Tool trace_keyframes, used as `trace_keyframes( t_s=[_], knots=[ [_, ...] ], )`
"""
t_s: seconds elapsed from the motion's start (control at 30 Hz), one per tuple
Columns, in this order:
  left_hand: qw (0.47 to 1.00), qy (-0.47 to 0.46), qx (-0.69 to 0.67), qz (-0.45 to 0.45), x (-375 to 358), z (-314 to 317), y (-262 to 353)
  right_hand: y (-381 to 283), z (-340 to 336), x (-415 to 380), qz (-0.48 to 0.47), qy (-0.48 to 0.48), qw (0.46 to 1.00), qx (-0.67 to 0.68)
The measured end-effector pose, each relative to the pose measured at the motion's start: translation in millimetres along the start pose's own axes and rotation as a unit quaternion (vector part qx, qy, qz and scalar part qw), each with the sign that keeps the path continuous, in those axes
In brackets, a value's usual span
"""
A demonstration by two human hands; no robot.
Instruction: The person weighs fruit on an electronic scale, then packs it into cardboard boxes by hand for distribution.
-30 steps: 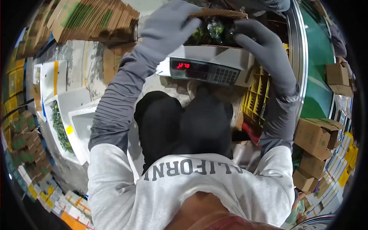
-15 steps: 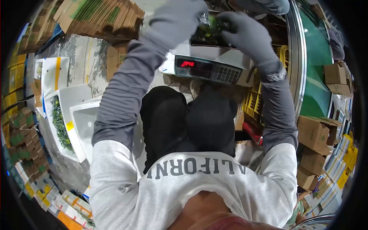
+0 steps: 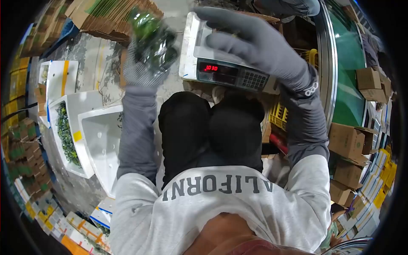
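My left hand [image 3: 142,70], gloved, is closed around a clear bag of green vegetables [image 3: 152,38], held up in the air just left of the digital scale [image 3: 225,72]. My right hand [image 3: 255,42] hovers over the scale's white platform with fingers spread wide, gripping nothing. The scale's red display reads 1030. Below and well left of the scale sit white foam boxes [image 3: 100,144], one holding greens.

The gloved left hand [image 3: 142,70] grips a clear bag of greens [image 3: 153,38], raised left of the scale [image 3: 225,70]. The gloved right hand [image 3: 255,44] spreads open above the scale's platform; the red display [image 3: 210,68] is lit. White foam boxes [image 3: 100,140] lie on the floor at left.
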State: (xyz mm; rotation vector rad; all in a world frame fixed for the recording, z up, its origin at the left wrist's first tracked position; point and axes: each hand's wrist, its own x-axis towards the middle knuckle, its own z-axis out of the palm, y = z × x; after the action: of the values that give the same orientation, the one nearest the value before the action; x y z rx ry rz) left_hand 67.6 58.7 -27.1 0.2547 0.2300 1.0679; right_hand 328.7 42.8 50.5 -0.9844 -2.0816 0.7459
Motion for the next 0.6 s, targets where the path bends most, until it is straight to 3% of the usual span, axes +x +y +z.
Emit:
trace_keyframes(
  t_s=[0.03,0.1,0.17,0.23,0.3,0.33,0.37,0.47,0.53,0.57,0.6],
  knots=[
    [0.999,0.03,0.015,0.04,-26,-13,11,10,-5,-2,-0.04,0.053,0.998,-0.007],
    [0.984,0.111,0.089,0.111,-80,-40,37,-20,-40,7,0.234,-0.04,0.971,0.029],
    [0.94,0.216,0.211,0.161,-138,-63,70,38,-47,-14,0.177,-0.068,0.973,-0.135],
    [0.893,0.289,0.291,0.187,-197,-73,97,53,-63,-20,0.177,-0.079,0.965,-0.179],
    [0.84,0.348,0.393,0.138,-241,-57,109,61,-74,-21,0.195,-0.102,0.954,-0.204],
    [0.733,0.395,0.552,0.038,-285,-76,134,63,-79,-20,0.21,-0.119,0.948,-0.209],
    [0.592,0.423,0.683,-0.064,-316,-98,154,64,-83,-19,0.226,-0.135,0.941,-0.214],
    [0.092,0.381,0.918,-0.061,-270,-54,115,69,-85,-13,0.253,-0.146,0.932,-0.216],
    [0.435,0.423,0.793,0.054,-187,-10,81,72,-82,-9,0.25,-0.167,0.901,-0.314],
    [0.53,0.323,0.772,0.138,-162,-38,77,70,-76,-4,0.235,-0.186,0.867,-0.397],
    [0.455,0.254,0.841,0.146,-111,11,40,70,-73,-1,0.219,-0.203,0.826,-0.477]
  ],
)
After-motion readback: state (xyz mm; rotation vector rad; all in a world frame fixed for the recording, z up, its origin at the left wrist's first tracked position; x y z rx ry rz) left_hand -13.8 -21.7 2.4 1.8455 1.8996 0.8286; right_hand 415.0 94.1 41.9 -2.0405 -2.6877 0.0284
